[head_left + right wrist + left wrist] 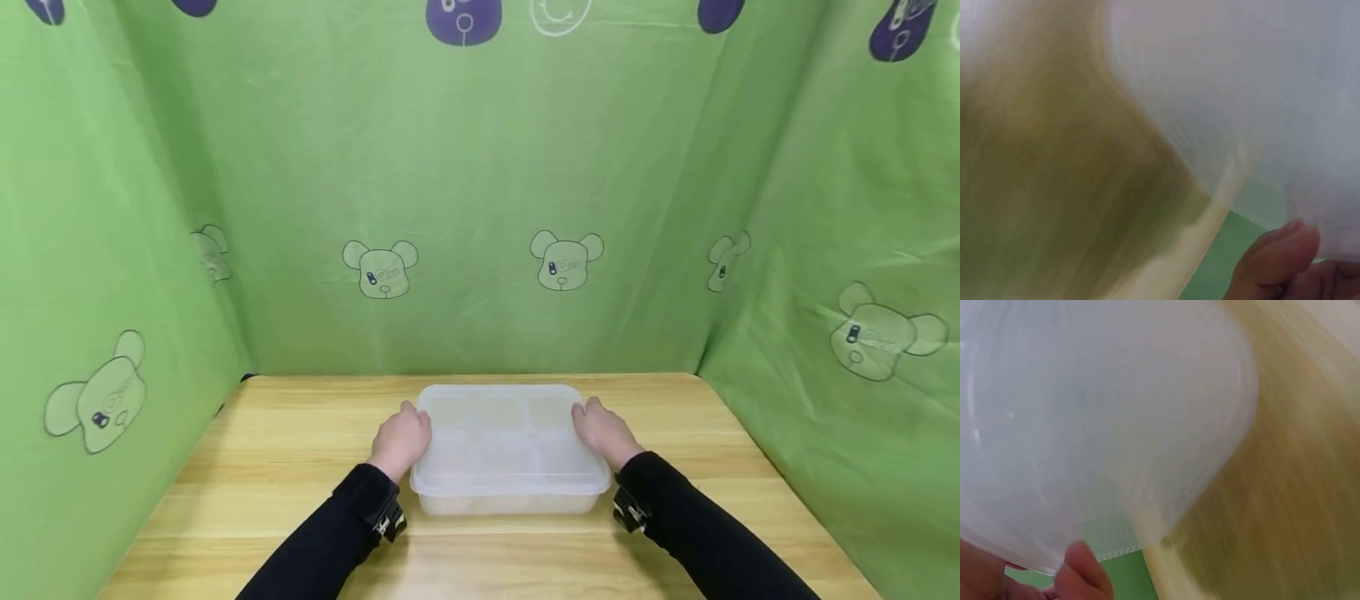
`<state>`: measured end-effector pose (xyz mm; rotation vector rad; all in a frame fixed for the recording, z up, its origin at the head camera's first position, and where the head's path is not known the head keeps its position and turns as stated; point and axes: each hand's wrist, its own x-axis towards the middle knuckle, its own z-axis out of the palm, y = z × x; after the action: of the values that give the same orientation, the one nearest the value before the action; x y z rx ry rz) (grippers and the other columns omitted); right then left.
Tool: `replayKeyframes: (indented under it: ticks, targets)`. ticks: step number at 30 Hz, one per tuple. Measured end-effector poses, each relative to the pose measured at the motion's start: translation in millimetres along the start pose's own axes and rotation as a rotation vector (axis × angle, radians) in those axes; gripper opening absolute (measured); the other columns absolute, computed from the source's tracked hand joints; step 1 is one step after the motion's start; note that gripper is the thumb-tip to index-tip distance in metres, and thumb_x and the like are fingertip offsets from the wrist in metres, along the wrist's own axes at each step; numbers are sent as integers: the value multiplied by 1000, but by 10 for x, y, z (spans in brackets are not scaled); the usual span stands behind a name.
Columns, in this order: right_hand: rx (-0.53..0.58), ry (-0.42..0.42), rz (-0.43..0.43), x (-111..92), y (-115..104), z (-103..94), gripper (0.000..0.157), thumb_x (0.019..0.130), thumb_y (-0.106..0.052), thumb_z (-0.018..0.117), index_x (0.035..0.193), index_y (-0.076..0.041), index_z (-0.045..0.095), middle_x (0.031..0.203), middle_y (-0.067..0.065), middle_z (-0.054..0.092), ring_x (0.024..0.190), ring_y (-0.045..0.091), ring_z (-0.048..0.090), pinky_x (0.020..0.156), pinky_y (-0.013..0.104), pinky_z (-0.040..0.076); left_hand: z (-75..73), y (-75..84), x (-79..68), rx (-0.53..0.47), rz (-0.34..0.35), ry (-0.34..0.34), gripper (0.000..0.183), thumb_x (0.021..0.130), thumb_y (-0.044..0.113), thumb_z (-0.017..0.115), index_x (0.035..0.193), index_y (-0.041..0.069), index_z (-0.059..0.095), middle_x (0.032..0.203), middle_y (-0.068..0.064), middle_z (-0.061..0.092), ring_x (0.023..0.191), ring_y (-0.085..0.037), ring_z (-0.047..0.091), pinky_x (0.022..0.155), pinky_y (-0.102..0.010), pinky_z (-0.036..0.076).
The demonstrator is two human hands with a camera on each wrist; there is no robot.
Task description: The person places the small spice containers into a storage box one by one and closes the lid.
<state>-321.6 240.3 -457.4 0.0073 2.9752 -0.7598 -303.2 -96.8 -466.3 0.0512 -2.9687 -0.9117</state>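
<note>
A rectangular, translucent white plastic food container [506,504] sits in the middle of the wooden table in the head view, with its lid [510,450] on. Faint compartment outlines show through the lid. My left hand [402,440] grips its left side at the lid's rim. On the opposite side, my right hand [606,435] grips the rim the same way. Both thumbs lie along the top edge, while most other fingers are hidden under the rim. In the wrist views, the frosted wall of the container fills much of the picture close by the fingers.
The light wooden table [300,467] has rounded far corners. A green cloth [480,167] printed with bear heads stands behind it and along both sides. Dark sleeves with small wrist devices [392,518] flank the container.
</note>
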Motion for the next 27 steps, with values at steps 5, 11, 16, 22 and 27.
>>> replayKeyframes:
  ticks: [5, 11, 16, 22, 27]
  targets:
    - [15, -69, 61, -9, 2, -1, 73, 107, -38, 17, 145, 24, 16, 149, 43, 27, 135, 58, 31, 112, 61, 30, 14, 68, 31, 13, -73, -22, 58, 107, 31, 33, 145, -13, 35, 109, -32, 65, 90, -45, 65, 73, -53, 55]
    - [-1, -78, 61, -5, -16, 3, 72, 108, -39, 14, 143, 22, 28, 147, 40, 33, 134, 57, 35, 111, 60, 33, 24, 87, 50, 30, -131, -39, 61, 107, 34, 29, 148, -10, 32, 111, -32, 65, 91, -44, 65, 72, -52, 54]
    - [-16, -67, 64, 6, -7, 32, 71, 107, -38, 14, 140, 22, 34, 144, 40, 39, 131, 56, 39, 109, 60, 35, 29, 73, 48, 7, -119, -61, 62, 108, 35, 27, 148, -12, 31, 119, -34, 61, 99, -46, 64, 80, -54, 54]
    - [-9, -52, 46, 23, 27, 67, 70, 108, -37, 15, 139, 21, 38, 142, 39, 42, 129, 56, 42, 108, 59, 37, 26, 49, 45, -35, -46, -73, 58, 109, 29, 25, 140, -17, 40, 133, -34, 54, 116, -49, 57, 98, -55, 48]
    - [15, -62, 60, 10, 25, 66, 71, 108, -38, 14, 141, 21, 35, 144, 40, 39, 131, 56, 39, 110, 60, 35, 49, 8, 61, -80, -1, -86, 59, 110, 29, 21, 131, -16, 52, 131, -30, 57, 121, -47, 55, 104, -54, 44]
